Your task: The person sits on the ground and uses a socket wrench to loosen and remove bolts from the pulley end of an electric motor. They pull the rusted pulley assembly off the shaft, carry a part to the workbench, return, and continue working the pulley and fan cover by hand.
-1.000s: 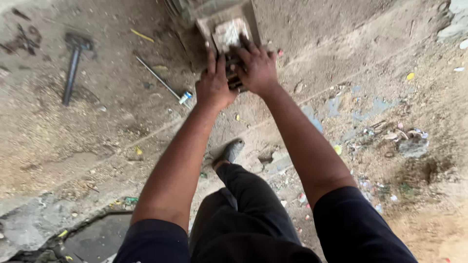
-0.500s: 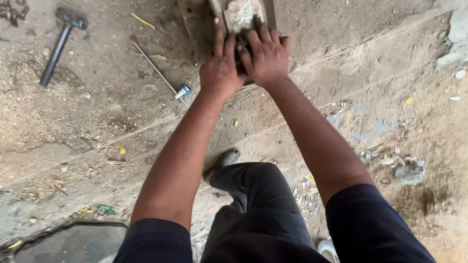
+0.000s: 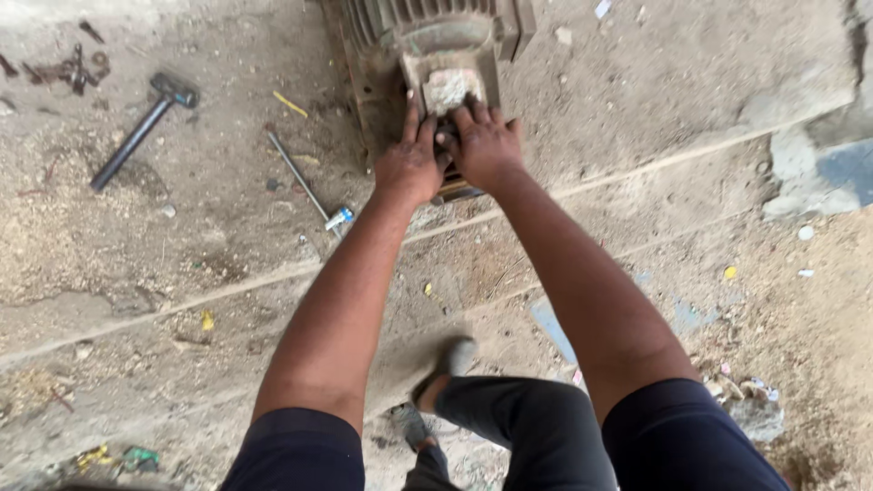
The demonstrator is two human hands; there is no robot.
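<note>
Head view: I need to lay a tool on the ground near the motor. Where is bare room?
Bare floor lies right of the motor, toward the concrete slab. The left is crowded: hammer, metal rod, scrap bits. Both hands, left hand and right hand, cover the motor's front.

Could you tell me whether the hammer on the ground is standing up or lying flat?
Lying flat. The hammer rests lengthwise on the dusty ground, head up-right and handle slanting down-left, well apart from both hands.

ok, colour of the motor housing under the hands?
Rusty brown motor housing, dusty; head view, the only one.
</note>
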